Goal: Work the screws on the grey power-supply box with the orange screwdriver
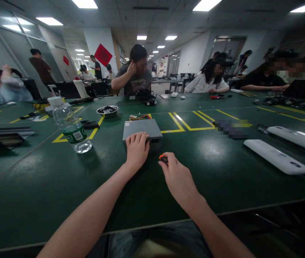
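A grey metal box (144,127) sat on the green table (61,200), just ahead of the wearer and about midway across the view. The left hand (137,145) lay over its near top edge with the fingers close together, hiding part of the near side. Just to the right, the right hand (178,177) was closed around a screwdriver (164,159) with a black and orange handle; the thin shaft ran toward the box, but whether its tip touched could not be told.

Coloured cables (140,117) bunched up against the far side of the box, which partly covered them. Yellow tape (175,131) marked outlines on the tabletop around and beyond. Past the box to the left stood a metal bowl (107,114) with dark small pieces in it. Nearer on that side, a clear bottle (74,130) with a green label stood upright, blocking some of the tape and part of a black object (90,124) behind it. Dark long panels (5,136) lay at the far left.

On the right, well apart from the hands, two white devices (277,157) lay flat, near a blurred-out item (230,129). Across the table sat a co-worker (139,77), one hand raised to the head, behind a black bundle (145,95).
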A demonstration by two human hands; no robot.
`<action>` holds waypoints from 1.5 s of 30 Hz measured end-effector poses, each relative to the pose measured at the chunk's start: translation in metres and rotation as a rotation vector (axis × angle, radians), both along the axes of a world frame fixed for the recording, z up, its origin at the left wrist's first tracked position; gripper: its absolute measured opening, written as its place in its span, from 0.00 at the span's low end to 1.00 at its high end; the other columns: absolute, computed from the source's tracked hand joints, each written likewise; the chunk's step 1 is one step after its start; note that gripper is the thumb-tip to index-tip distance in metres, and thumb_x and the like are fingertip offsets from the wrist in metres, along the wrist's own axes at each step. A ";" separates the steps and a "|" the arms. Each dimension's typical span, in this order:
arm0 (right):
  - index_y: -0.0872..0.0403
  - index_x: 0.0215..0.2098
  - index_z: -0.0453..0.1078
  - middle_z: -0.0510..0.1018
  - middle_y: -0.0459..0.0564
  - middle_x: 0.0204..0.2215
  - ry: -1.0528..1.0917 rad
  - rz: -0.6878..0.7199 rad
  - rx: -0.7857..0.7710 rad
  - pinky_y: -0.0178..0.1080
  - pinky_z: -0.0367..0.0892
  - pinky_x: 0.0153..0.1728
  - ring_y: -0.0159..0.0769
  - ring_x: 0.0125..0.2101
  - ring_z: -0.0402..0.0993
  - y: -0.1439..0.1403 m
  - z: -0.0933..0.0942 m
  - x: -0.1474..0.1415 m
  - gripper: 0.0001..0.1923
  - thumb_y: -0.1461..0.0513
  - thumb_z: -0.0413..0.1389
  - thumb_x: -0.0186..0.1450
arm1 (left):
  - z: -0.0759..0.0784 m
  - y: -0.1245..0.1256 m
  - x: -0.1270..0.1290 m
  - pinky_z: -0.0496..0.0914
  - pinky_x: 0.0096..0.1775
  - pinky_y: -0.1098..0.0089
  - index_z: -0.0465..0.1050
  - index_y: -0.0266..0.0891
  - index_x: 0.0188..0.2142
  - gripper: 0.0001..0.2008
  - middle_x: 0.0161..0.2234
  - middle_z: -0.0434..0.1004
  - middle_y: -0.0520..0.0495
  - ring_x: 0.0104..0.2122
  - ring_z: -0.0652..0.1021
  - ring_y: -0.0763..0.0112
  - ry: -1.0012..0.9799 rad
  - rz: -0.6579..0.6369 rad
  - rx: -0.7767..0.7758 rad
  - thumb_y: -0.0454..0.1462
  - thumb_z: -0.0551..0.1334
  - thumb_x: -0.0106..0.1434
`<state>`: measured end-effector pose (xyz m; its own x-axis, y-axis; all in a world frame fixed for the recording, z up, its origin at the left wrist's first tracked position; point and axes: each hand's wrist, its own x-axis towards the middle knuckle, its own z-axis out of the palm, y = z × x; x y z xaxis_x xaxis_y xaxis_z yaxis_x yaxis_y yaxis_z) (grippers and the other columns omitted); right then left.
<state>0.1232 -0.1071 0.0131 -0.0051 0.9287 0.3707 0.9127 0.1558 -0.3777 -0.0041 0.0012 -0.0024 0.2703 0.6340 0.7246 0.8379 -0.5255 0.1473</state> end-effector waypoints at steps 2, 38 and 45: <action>0.60 0.46 0.60 0.70 0.57 0.38 0.008 0.047 0.006 0.42 0.71 0.32 0.41 0.34 0.73 -0.003 0.000 -0.004 0.13 0.66 0.49 0.62 | 0.000 0.000 0.000 0.57 0.47 0.58 0.66 0.41 0.43 0.10 0.47 0.70 0.45 0.47 0.67 0.59 0.000 -0.003 -0.004 0.34 0.53 0.62; 0.55 0.40 0.61 0.72 0.62 0.39 -0.400 0.758 0.752 0.39 0.68 0.35 0.39 0.38 0.72 0.025 -0.003 0.044 0.09 0.62 0.49 0.62 | -0.001 0.000 0.001 0.57 0.48 0.60 0.64 0.42 0.44 0.11 0.48 0.70 0.48 0.48 0.67 0.63 0.005 -0.001 -0.015 0.34 0.56 0.60; 0.57 0.42 0.61 0.74 0.64 0.41 -0.440 0.747 0.783 0.37 0.68 0.31 0.34 0.31 0.73 0.028 -0.009 0.041 0.12 0.60 0.53 0.62 | -0.001 0.000 0.002 0.57 0.48 0.60 0.65 0.42 0.44 0.11 0.48 0.70 0.48 0.48 0.67 0.63 0.001 0.001 -0.017 0.34 0.56 0.60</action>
<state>0.1642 -0.0788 0.0045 -0.7244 0.1594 0.6707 0.5240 0.7594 0.3855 -0.0024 0.0010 -0.0032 0.2699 0.6465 0.7135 0.8387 -0.5219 0.1555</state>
